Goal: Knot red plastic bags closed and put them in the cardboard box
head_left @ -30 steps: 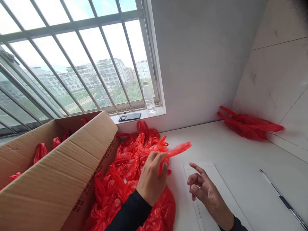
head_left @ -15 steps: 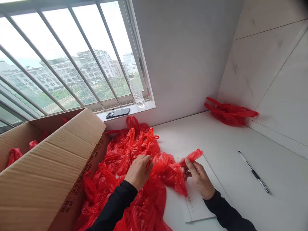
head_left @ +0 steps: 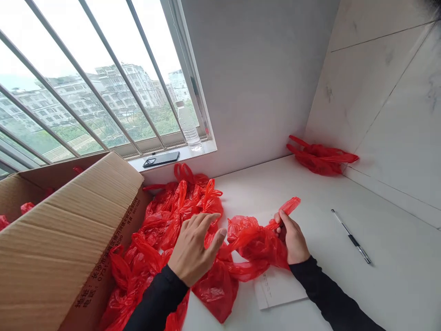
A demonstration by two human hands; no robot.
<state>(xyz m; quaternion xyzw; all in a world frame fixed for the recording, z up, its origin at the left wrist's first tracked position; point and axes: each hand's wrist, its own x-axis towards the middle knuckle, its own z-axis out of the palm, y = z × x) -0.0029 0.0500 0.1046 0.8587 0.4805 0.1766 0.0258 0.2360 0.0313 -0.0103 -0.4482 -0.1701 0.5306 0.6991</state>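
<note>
My right hand [head_left: 292,233] pinches the handle of a red plastic bag [head_left: 257,241], whose crumpled body lies on the white table between my hands. My left hand [head_left: 195,248] is spread, fingers apart, resting on the bag's left end and on the heap of red plastic bags [head_left: 165,234] beneath. The bag partly covers a white sheet of paper [head_left: 279,287]. The heap runs along the side of an open cardboard box [head_left: 65,239] at the left, which holds more red bags.
A pen [head_left: 351,236] lies on the white table [head_left: 310,193] at the right. Another bunch of red bags [head_left: 319,156] sits in the far corner by the tiled wall. A black phone [head_left: 161,159] and a plastic bottle [head_left: 188,125] stand on the windowsill.
My right hand took hold of the bag's handle and pulled the bag right over the paper. My left hand let go and opened flat. The view shifted right.
</note>
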